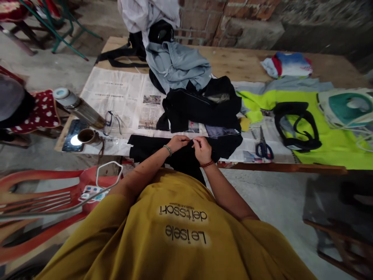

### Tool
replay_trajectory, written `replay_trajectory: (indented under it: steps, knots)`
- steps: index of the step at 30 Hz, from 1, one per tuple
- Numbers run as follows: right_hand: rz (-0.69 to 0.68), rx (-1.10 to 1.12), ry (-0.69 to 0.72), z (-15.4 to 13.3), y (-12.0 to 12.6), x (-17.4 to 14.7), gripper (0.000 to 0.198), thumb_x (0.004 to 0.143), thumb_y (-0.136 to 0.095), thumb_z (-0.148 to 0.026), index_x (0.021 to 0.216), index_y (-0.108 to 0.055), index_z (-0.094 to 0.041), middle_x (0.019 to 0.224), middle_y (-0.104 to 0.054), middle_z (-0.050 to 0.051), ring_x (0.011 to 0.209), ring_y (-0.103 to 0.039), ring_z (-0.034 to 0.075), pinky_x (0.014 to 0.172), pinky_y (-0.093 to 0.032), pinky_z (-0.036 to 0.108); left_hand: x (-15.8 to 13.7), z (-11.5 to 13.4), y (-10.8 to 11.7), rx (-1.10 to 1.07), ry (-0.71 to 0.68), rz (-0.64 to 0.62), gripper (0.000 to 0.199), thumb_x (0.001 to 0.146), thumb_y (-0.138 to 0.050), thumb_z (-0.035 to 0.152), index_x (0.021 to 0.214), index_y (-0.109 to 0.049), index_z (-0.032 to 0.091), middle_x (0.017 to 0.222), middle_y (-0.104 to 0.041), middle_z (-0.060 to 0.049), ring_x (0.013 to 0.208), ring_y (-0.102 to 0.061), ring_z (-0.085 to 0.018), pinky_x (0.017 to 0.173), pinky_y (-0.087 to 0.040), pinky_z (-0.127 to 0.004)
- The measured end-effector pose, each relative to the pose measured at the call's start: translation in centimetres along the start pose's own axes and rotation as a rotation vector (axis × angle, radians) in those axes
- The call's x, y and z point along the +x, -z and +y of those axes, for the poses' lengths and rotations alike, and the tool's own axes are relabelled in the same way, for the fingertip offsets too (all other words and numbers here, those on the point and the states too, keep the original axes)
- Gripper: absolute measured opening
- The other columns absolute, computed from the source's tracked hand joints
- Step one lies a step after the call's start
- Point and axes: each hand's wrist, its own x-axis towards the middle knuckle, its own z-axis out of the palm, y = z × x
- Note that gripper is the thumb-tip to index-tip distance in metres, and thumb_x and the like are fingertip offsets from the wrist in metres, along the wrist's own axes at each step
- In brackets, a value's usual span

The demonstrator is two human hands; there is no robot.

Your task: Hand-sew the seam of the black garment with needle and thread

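Note:
A black garment lies along the front edge of the table and hangs down in front of me. My left hand is closed, its thumb and fingers pinching the cloth. Close beside it, my right hand has its fingertips pressed together. A tiny pale speck shows between the two hands, too small to name. Just beyond them a second black garment is heaped on newspaper. Scissors with dark blue handles lie to the right of my hands.
Eyeglasses, a bottle, a brown mug and a phone stand or lie at the left. Grey clothing is piled behind. At right are a black strap, an iron and yellow-green cloth. A red chair stands left.

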Motion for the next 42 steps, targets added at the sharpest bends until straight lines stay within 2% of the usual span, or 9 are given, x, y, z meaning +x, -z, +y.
replay_trajectory:
  steps: [4,9,13,18,23,26,30,35,42]
  knots:
    - [-0.019,-0.122,0.163,-0.4,0.4,0.3,0.013,0.091,-0.042,-0.026,0.089,-0.054,-0.021,0.091,-0.061,0.008,0.089,-0.059,0.019,0.083,-0.049,0.035,0.0,-0.2,0.0,0.001,-0.012,0.012,0.017,0.071,-0.059,0.024,0.078,-0.069,0.012,0.069,-0.062,0.001,0.066,-0.053,-0.01,0.069,-0.044,-0.023]
    - [-0.065,-0.155,0.202,-0.1,-0.2,0.3,0.012,0.092,-0.039,-0.024,0.087,-0.051,-0.022,0.086,-0.059,0.007,0.086,-0.058,0.018,0.08,-0.049,0.033,0.1,-0.4,0.2,0.031,-0.137,0.015,0.011,0.07,-0.06,0.02,0.074,-0.067,0.013,0.08,-0.061,-0.001,0.081,-0.056,-0.013,0.085,-0.045,-0.027]
    - [0.004,-0.131,0.208,-0.1,-0.4,0.1,0.011,0.091,-0.04,-0.023,0.086,-0.049,-0.021,0.084,-0.059,0.006,0.084,-0.058,0.017,0.077,-0.05,0.032,0.4,-0.5,0.0,0.086,-0.18,0.053,0.009,0.071,-0.057,0.017,0.069,-0.065,0.013,0.082,-0.06,-0.003,0.084,-0.055,-0.013,0.087,-0.044,-0.028]
    - [0.027,-0.063,0.107,-0.6,-0.2,0.1,0.011,0.091,-0.042,-0.026,0.086,-0.049,-0.021,0.088,-0.06,0.006,0.074,-0.059,0.015,0.072,-0.05,0.031,0.6,-0.4,-0.2,0.142,-0.16,0.095,0.006,0.068,-0.057,0.013,0.066,-0.063,0.013,0.078,-0.059,-0.002,0.08,-0.054,-0.013,0.084,-0.044,-0.027]
    - [-0.06,0.104,-0.091,-0.5,0.2,0.8,0.013,0.089,-0.048,-0.032,0.085,-0.049,-0.02,0.058,-0.053,-0.005,0.051,-0.054,0.01,0.061,-0.047,0.025,0.1,0.0,0.0,-0.022,-0.086,0.053,0.015,0.074,-0.055,0.025,0.071,-0.064,0.013,0.072,-0.059,0.0,0.073,-0.053,-0.012,0.074,-0.043,-0.025]
    - [-0.042,0.172,-0.18,-0.3,0.3,1.2,0.015,0.088,-0.049,-0.035,0.084,-0.05,-0.02,0.054,-0.053,-0.007,0.049,-0.055,0.009,0.058,-0.046,0.023,-0.4,0.5,0.1,-0.133,-0.033,0.03,0.028,0.077,-0.056,0.038,0.065,-0.059,0.013,0.064,-0.054,0.001,0.065,-0.048,-0.011,0.066,-0.041,-0.024]
    - [-0.054,0.148,-0.163,-0.5,0.5,1.3,0.014,0.088,-0.049,-0.034,0.085,-0.051,-0.02,0.057,-0.056,-0.006,0.049,-0.056,0.009,0.058,-0.046,0.023,-0.6,0.8,0.1,-0.086,-0.028,-0.012,0.039,0.074,-0.06,0.051,0.061,-0.057,0.014,0.057,-0.046,0.003,0.059,-0.041,-0.009,0.057,-0.034,-0.023]
    - [-0.064,0.101,-0.098,-0.8,0.4,1.1,0.012,0.089,-0.046,-0.031,0.084,-0.049,-0.021,0.057,-0.057,-0.006,0.048,-0.056,0.009,0.058,-0.047,0.024,-0.3,0.6,-0.1,0.001,-0.047,0.007,0.028,0.068,-0.066,0.038,0.06,-0.057,0.014,0.057,-0.043,0.005,0.059,-0.04,-0.008,0.058,-0.032,-0.023]
    - [0.004,0.065,-0.077,-1.4,0.1,0.6,0.009,0.089,-0.044,-0.029,0.086,-0.045,-0.021,0.056,-0.056,-0.007,0.047,-0.055,0.01,0.057,-0.047,0.024,-0.2,0.4,-0.2,0.084,-0.068,0.024,0.016,0.067,-0.066,0.027,0.061,-0.058,0.014,0.063,-0.049,0.004,0.065,-0.046,-0.01,0.065,-0.038,-0.024]
